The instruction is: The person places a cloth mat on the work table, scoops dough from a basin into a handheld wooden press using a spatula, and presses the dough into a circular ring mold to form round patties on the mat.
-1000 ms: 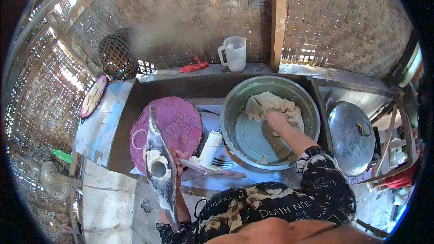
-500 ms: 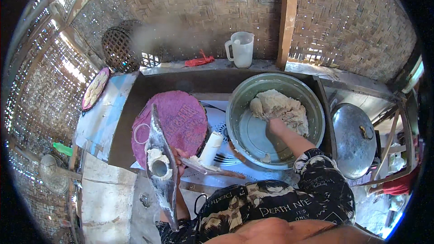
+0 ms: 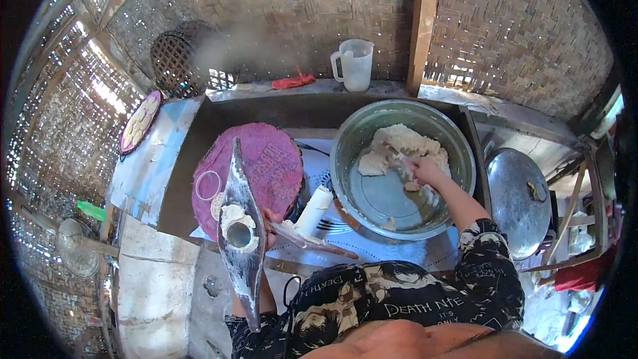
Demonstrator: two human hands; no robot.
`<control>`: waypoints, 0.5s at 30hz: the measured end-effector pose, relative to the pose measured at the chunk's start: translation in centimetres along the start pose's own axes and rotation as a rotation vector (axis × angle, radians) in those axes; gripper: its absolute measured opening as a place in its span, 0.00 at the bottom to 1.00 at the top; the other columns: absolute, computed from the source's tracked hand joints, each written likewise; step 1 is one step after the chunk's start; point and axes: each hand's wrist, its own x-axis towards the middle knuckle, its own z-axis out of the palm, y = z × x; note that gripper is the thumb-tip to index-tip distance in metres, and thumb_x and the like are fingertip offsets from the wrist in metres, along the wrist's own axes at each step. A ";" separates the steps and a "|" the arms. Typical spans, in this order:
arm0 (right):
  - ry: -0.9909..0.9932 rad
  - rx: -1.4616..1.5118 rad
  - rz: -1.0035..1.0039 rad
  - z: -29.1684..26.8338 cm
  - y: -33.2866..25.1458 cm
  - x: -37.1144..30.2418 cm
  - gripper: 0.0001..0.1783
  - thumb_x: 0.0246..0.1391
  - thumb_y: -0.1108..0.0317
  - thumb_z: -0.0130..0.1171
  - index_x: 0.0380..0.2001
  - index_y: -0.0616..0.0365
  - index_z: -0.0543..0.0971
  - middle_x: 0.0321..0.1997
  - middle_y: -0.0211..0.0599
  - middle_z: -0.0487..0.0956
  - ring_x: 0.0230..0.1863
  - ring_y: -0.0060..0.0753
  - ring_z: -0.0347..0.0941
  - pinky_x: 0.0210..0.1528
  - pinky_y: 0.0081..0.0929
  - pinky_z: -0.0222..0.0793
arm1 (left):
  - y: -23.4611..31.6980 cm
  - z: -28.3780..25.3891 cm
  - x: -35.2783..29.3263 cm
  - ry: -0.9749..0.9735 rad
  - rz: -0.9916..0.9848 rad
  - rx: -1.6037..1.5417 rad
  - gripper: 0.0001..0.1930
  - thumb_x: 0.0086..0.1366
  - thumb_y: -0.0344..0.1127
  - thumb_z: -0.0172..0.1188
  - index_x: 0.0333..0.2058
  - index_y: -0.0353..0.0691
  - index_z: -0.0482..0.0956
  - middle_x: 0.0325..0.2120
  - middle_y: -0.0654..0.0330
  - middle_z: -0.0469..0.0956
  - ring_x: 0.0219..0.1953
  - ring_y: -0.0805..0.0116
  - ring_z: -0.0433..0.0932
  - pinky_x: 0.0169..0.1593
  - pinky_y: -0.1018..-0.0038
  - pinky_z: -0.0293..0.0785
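Note:
My left hand (image 3: 271, 226) grips a two-part wooden press over the near edge of the round, purple-covered board (image 3: 269, 159). The press's long spindle-shaped body (image 3: 234, 179) has a round metal-lined hole ringed with white dough. Beside it lies the plunger, a white cylinder (image 3: 314, 211) on a wooden crossbar. Some of the left fingers are hidden behind the press. My right hand (image 3: 425, 171) is inside the large grey-green basin (image 3: 337, 186), its fingers curled into the pale dough (image 3: 415, 138). Some dough clings to those fingertips.
A thin pale ring (image 3: 196, 186) lies on the purple board. Behind the trough stand a translucent jug (image 3: 355, 66) and a red plastic bag (image 3: 292, 82). A domed metal lid (image 3: 518, 203) is at the right. A plate of pale rounds (image 3: 141, 123) rests far left.
My right hand has drawn back toward me and to the right within the basin, and a lump of dough has parted along the left. The press has tilted slightly; its hole shows rounder.

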 end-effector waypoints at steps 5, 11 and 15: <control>-0.109 -0.513 -0.022 -1.3 0.4 -0.1 0.13 0.47 0.62 0.50 0.25 0.60 0.78 0.30 0.49 0.77 0.35 0.50 0.73 0.38 0.40 0.68 | -0.3 0.0 0.0 -0.016 -0.018 0.008 0.21 0.40 0.32 0.69 0.34 0.40 0.70 0.22 0.65 0.69 0.30 0.68 0.70 0.32 0.73 0.70; -0.204 -0.687 0.009 -1.7 -1.7 -0.8 0.12 0.43 0.65 0.52 0.27 0.62 0.78 0.31 0.51 0.76 0.36 0.46 0.74 0.39 0.37 0.69 | 1.3 -1.0 -0.6 -0.006 -0.016 0.054 0.21 0.40 0.32 0.69 0.34 0.40 0.70 0.22 0.65 0.69 0.30 0.68 0.70 0.32 0.73 0.70; -0.146 -0.604 -0.067 2.2 2.8 1.0 0.20 0.48 0.50 0.48 0.25 0.54 0.80 0.27 0.46 0.77 0.32 0.46 0.74 0.36 0.39 0.68 | 0.3 -0.9 -0.5 -0.023 -0.027 0.051 0.21 0.40 0.32 0.69 0.34 0.40 0.70 0.22 0.65 0.69 0.30 0.67 0.70 0.32 0.72 0.70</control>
